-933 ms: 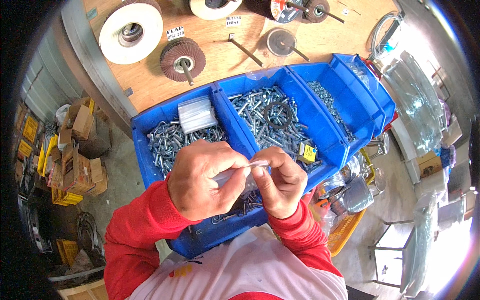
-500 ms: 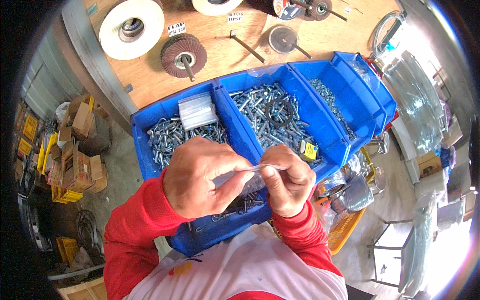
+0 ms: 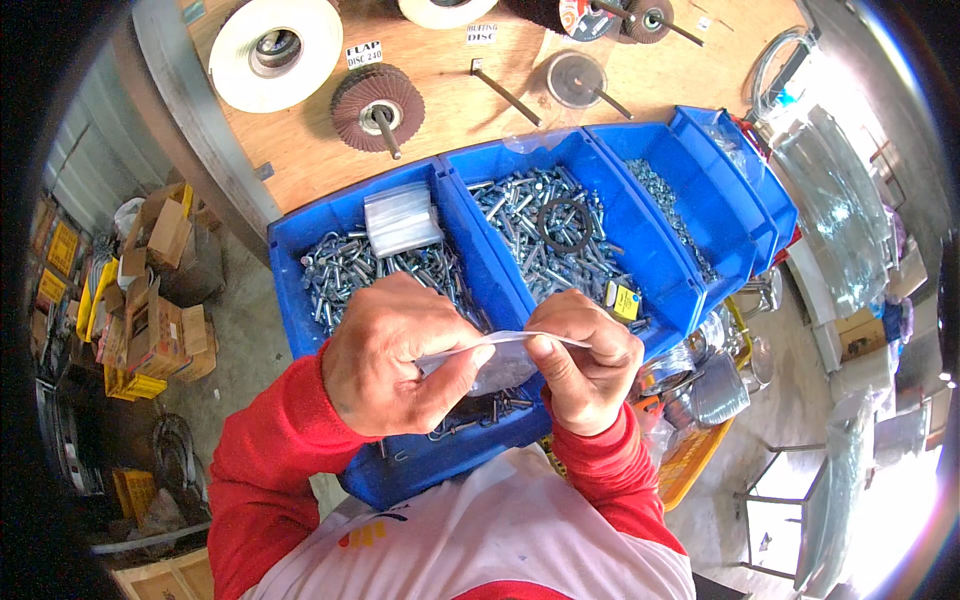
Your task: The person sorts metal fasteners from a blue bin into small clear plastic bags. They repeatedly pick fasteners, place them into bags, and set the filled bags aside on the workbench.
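Between my two hands is a small clear plastic bag [image 3: 505,368], its top edge pinched from both sides. My left hand [image 3: 395,355] is closed on the edge between thumb and curled fingers. My right hand [image 3: 585,360] grips the same edge a short way to the right. The lower part of the bag hangs below the fingers; its contents, if any, I cannot make out. Just beyond my hands a stack of clear plastic bags [image 3: 402,220] lies on the bolts [image 3: 335,275] in the left blue bin [image 3: 290,240].
The middle blue bin [image 3: 480,160] holds bolts, a black ring [image 3: 541,222] and a yellow-and-black box [image 3: 623,302]. Small fasteners [image 3: 665,205] fill part of another bin. Abrasive discs [image 3: 378,108] hang on rods from the wooden board [image 3: 440,75]. Cardboard boxes [image 3: 155,335] stand at left.
My hands have stayed nearly in place, pinching the bag's edge. The edge now shows more of its length between the fingers. The whole view has shifted slightly.
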`<state>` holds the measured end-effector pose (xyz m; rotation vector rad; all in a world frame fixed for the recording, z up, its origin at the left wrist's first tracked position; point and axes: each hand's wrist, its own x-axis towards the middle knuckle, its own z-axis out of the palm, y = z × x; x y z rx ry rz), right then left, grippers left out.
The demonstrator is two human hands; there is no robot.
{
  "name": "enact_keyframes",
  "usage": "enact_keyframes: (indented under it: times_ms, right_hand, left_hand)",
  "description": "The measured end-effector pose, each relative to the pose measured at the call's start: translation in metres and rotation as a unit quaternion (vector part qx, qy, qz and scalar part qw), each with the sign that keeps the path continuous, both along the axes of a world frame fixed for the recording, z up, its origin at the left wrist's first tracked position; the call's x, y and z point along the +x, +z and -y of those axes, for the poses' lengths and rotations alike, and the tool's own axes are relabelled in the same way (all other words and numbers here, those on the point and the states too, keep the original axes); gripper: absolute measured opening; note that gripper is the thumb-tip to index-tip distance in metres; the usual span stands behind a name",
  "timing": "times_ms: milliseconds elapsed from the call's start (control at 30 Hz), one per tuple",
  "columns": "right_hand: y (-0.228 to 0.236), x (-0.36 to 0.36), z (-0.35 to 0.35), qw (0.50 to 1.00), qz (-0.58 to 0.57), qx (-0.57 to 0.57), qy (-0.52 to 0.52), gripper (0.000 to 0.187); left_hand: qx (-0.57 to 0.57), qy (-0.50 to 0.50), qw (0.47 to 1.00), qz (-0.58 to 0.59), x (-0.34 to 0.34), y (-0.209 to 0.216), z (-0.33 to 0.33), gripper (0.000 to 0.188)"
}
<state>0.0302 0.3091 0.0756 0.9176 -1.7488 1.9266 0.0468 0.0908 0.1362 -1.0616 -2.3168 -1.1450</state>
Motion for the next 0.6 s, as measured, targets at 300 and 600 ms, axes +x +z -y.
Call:
enact_keyframes:
  times_ms: [300,600]
  right_hand:
    - [0.004,0.005,-0.005,0.999,-0.006,-0.045,-0.014,0.008]
    - [0.008,0.009,-0.005,0.998,0.008,-0.056,-0.024,0.009]
  left_hand:
    - [0.110,-0.017,0.993,0.033,0.000,-0.013,0.002,0.004]
    - [0.097,0.021,0.995,0.009,0.003,-0.013,0.008,0.007]
